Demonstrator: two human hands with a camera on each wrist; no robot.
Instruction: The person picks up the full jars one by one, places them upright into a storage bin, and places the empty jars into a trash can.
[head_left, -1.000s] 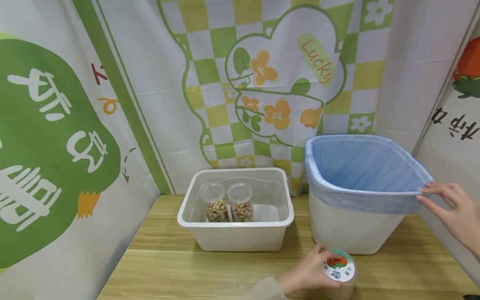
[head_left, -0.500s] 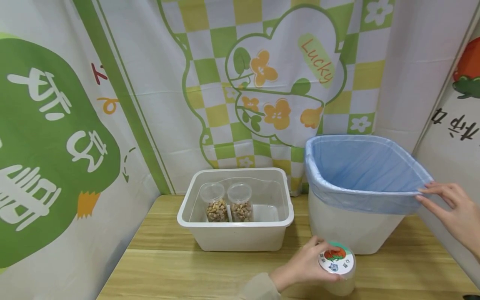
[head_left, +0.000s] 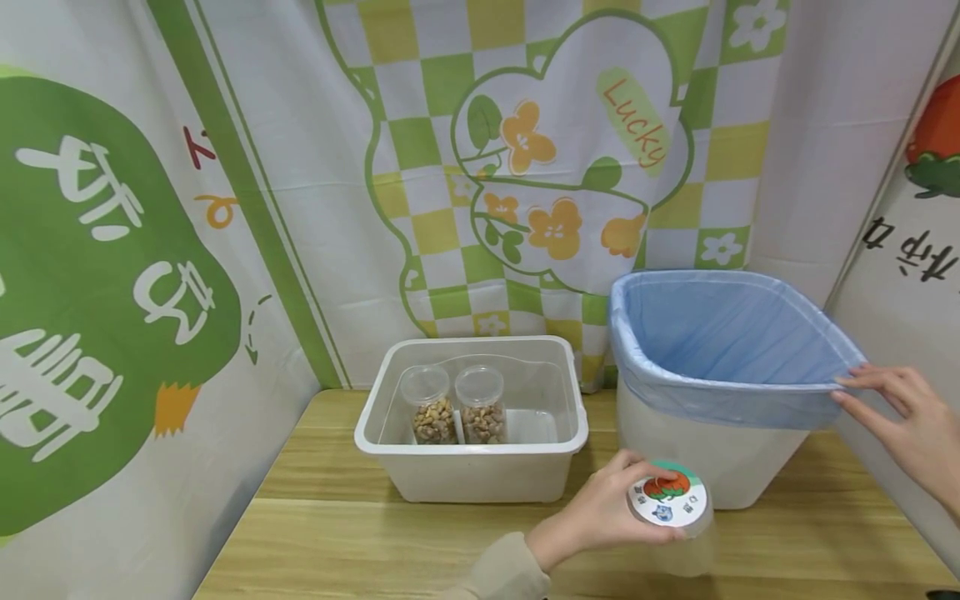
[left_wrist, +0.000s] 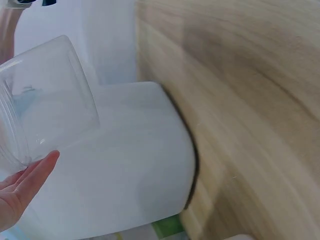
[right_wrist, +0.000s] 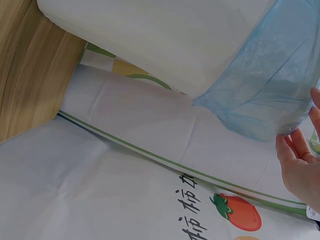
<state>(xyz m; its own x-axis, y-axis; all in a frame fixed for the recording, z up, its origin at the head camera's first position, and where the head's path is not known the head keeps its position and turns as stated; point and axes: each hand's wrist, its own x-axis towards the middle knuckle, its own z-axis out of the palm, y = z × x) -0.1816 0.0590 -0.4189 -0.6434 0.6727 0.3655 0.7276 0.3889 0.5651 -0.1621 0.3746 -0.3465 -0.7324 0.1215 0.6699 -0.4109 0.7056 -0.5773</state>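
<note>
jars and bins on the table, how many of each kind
Jars with nuts: 2, and, both in the white tub.
Empty clear jar: 1, held by the left hand.
White tub: 1.
Bin with blue liner: 1, its rim touched by the right hand.
Total: 5

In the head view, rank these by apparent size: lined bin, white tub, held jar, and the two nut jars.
1. Lined bin
2. White tub
3. Held jar, though nearest the camera
4. The two nut jars look alike.
</note>
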